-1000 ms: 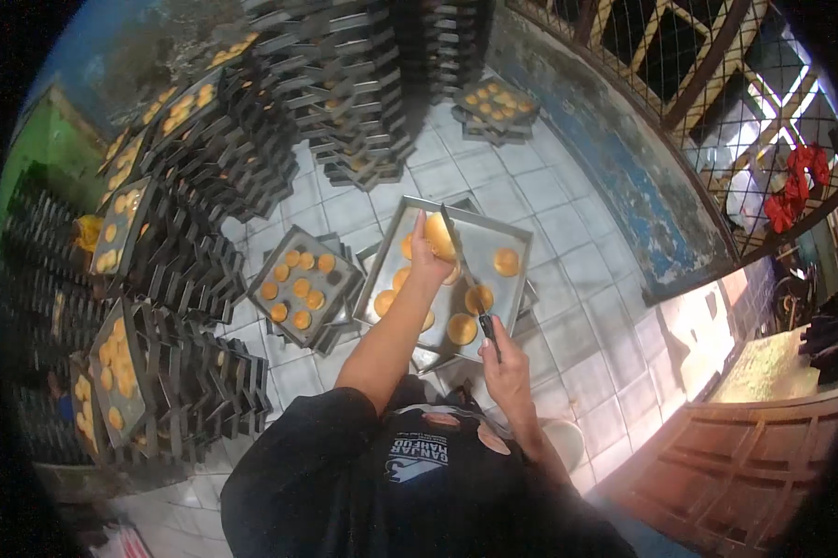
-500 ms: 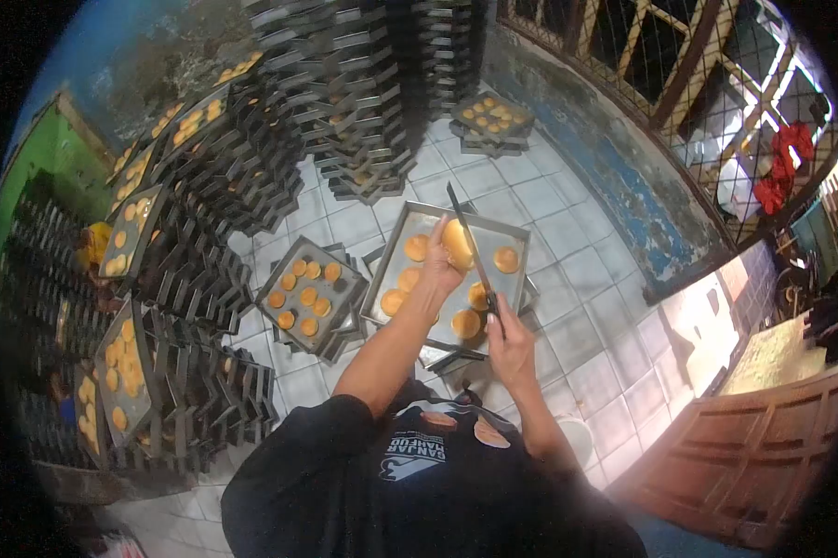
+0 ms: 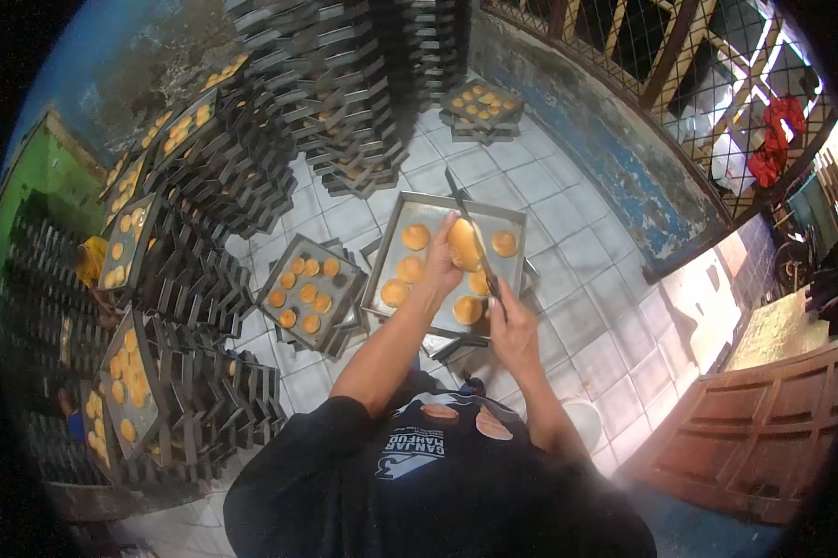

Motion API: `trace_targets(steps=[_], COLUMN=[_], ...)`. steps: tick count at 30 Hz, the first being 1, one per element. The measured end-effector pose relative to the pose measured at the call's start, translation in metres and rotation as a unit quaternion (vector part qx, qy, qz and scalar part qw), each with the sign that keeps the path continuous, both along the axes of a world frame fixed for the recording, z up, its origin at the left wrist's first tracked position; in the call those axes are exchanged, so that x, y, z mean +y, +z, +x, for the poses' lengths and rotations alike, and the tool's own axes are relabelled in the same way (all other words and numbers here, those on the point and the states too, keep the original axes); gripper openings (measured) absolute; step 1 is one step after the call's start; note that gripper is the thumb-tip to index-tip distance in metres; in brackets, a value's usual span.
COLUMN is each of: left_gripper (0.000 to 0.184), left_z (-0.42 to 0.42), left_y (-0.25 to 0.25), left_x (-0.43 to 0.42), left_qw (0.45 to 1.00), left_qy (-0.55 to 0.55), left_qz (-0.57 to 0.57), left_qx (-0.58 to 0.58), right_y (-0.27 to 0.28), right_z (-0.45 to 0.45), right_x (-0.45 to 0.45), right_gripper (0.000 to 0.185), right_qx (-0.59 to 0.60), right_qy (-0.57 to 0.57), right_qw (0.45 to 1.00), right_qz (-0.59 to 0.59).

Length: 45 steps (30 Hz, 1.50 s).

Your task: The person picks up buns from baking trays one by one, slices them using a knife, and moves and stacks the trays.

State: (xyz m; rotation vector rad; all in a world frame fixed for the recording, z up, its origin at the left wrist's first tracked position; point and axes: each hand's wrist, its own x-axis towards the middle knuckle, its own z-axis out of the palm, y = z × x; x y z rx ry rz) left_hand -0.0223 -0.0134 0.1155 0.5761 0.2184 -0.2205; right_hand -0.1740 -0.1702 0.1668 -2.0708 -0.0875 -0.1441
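Observation:
My left hand [image 3: 444,264] holds a round golden bun [image 3: 464,245] up above a square metal tray [image 3: 374,296]. A long knife [image 3: 475,232] is gripped in my right hand [image 3: 514,325], its blade slanting up and left against the right side of the bun. On the tray lie several more round buns, among them one at the upper left [image 3: 416,237], one at the upper right [image 3: 504,244] and one near the lower edge [image 3: 468,310]. Part of another bun is hidden behind the knife.
Left of the tray, a smaller tray of buns [image 3: 300,290] tops a low stack. Tall stacks of trays [image 3: 330,93] stand behind and at the left. Another low stack [image 3: 482,104] is by the blue wall. A wooden door [image 3: 753,428] is at the lower right.
The knife first stood lower along the bun's edge, then rose and now crosses its right side. My right hand has moved up, closer to the bun; my left hand has shifted slightly right.

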Motion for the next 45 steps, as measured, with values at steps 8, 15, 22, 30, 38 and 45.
trace_targets(steps=[8,15,22,30,38,45], left_gripper=[0.038,0.043,0.046,0.051,0.049,0.062], left_z=[0.025,-0.008,0.021,-0.001,0.019,0.015], left_y=[-0.015,-0.014,-0.016,-0.043,-0.038,-0.065], left_x=[0.038,-0.006,0.037,-0.007,0.041,0.008], left_qw=[0.996,0.999,0.999,0.997,1.000,0.996], left_qy=[0.019,-0.015,0.032,0.005,0.000,-0.009], left_qz=[-0.080,-0.018,-0.025,0.037,0.010,0.047], left_qx=[-0.017,0.030,-0.002,0.065,0.013,0.081], right_y=[-0.009,-0.017,-0.008,-0.034,-0.044,-0.033], right_z=[-0.026,0.010,-0.025,0.025,-0.016,0.033], right_x=[-0.010,0.004,-0.013,0.002,-0.015,0.006], right_gripper=[0.044,0.045,0.045,0.045,0.044,0.044], right_qx=[-0.069,-0.070,0.002,-0.028,0.030,0.088], right_qy=[0.043,0.006,0.051,0.022,0.049,0.038], right_qw=[0.996,0.997,0.999,0.999,0.998,0.995], right_qz=[-0.031,-0.025,-0.012,-0.022,0.022,0.007])
